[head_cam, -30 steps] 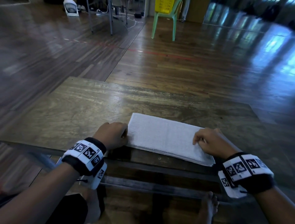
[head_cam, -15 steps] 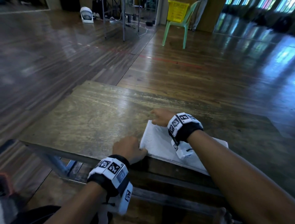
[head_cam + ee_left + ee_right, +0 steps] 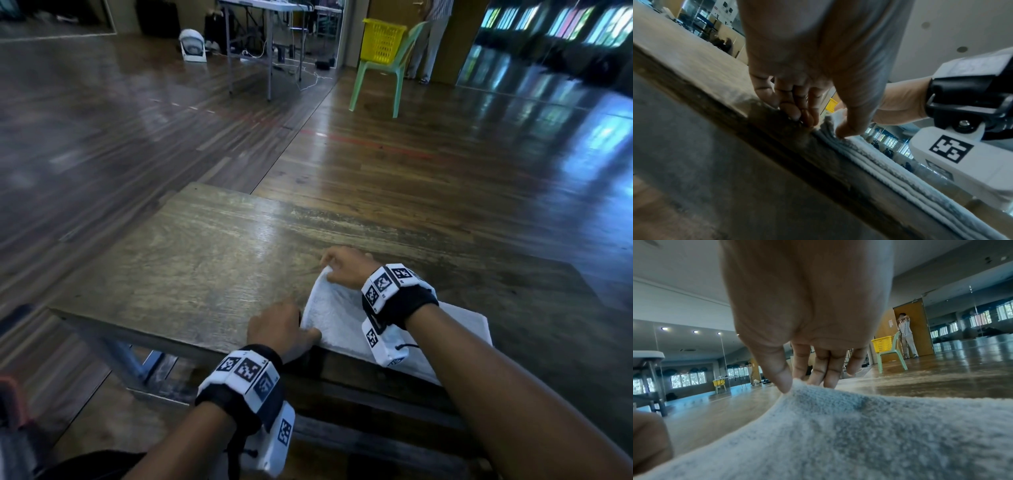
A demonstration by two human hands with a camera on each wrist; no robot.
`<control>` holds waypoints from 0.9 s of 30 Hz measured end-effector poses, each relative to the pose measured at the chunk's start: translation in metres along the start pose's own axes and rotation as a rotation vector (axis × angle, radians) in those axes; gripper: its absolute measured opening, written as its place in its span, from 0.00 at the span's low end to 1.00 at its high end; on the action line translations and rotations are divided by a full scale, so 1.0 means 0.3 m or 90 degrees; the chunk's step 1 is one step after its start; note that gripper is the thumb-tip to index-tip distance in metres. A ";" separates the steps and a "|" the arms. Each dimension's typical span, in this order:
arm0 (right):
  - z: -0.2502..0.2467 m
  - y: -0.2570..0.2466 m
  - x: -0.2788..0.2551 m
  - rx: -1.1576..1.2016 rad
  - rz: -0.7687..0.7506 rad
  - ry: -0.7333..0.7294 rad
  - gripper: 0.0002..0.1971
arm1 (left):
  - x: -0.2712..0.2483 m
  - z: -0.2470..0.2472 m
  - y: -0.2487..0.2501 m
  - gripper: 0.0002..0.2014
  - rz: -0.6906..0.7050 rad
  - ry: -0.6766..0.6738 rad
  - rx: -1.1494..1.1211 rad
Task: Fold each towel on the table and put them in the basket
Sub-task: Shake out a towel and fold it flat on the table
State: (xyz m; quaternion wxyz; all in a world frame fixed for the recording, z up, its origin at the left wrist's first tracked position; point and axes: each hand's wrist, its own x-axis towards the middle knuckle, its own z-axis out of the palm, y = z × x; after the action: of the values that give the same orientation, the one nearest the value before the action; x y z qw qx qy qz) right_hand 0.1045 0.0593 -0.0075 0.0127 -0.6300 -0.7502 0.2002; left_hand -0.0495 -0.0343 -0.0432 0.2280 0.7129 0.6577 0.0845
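Fingers point(image 3: 818, 369) of both hands pinching left-end corners of folded, layered white towel point(image 3: 339, 318).

the right forearm and its wrist camera cover the middle of the white towel point(image 3: 337, 317), so the lie of the cloth beneath them cannot be seen. the left hand point(image 3: 279, 330) hides the near left corner under its knuckles. in the left wrist view the fingertips point(image 3: 795, 113) are blurred against the table edge point(image 3: 777, 155). the right hand point(image 3: 809, 321) fills the top of its own view, cut off at the upper edge, with the fingers partly behind the lifted corner. what lies in the yellow basket point(image 3: 383, 41) on the far green chair point(image 3: 387, 78) cannot be told. a standing person point(image 3: 432, 37) is cropped by the top edge.
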 end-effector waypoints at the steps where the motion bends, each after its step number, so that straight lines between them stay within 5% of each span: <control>1: 0.002 0.006 -0.001 -0.007 0.010 -0.009 0.16 | 0.002 0.000 0.002 0.18 -0.004 -0.006 0.006; 4: 0.014 0.023 0.000 -0.015 0.032 -0.052 0.22 | 0.007 -0.005 0.004 0.16 -0.016 -0.039 0.042; 13: 0.010 0.012 0.020 -0.018 0.004 -0.011 0.13 | 0.013 -0.034 -0.004 0.16 -0.035 -0.081 -0.091; 16: -0.035 0.009 0.010 0.128 -0.043 0.075 0.02 | 0.004 -0.096 -0.015 0.17 -0.012 0.026 -0.219; 21: -0.152 0.049 -0.114 0.286 -0.100 0.196 0.05 | -0.071 -0.171 0.007 0.10 0.079 0.258 -0.275; 27: -0.173 0.210 -0.266 0.371 -0.113 0.207 0.07 | -0.128 -0.111 0.112 0.11 0.258 0.303 -0.304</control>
State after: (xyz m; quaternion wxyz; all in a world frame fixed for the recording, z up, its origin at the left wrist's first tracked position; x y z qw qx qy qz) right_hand 0.1942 0.0062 0.0390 0.3290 -0.5561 -0.7013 0.3012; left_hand -0.0379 -0.0658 0.0078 0.2075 0.7158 0.5001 0.4411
